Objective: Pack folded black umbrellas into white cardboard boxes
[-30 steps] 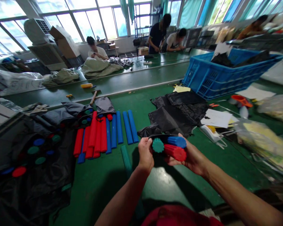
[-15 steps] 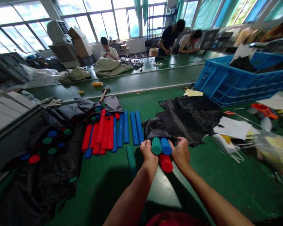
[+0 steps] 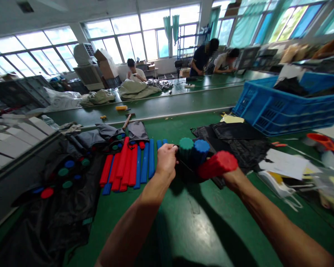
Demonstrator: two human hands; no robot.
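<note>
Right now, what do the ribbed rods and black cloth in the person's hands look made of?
The red ribbed rod looks like moulded plastic or firm foam rubber: uniform matte colour, crisp regular ribs; the look can't settle which. The teal rod and blue rod match it. The black cloth looks like synthetic woven fabric: soft folds, faint sheen.

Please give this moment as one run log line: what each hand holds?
left hand: grips black cloth | right hand: holds red ribbed rod | in cloth: green rod, blue rod
</note>
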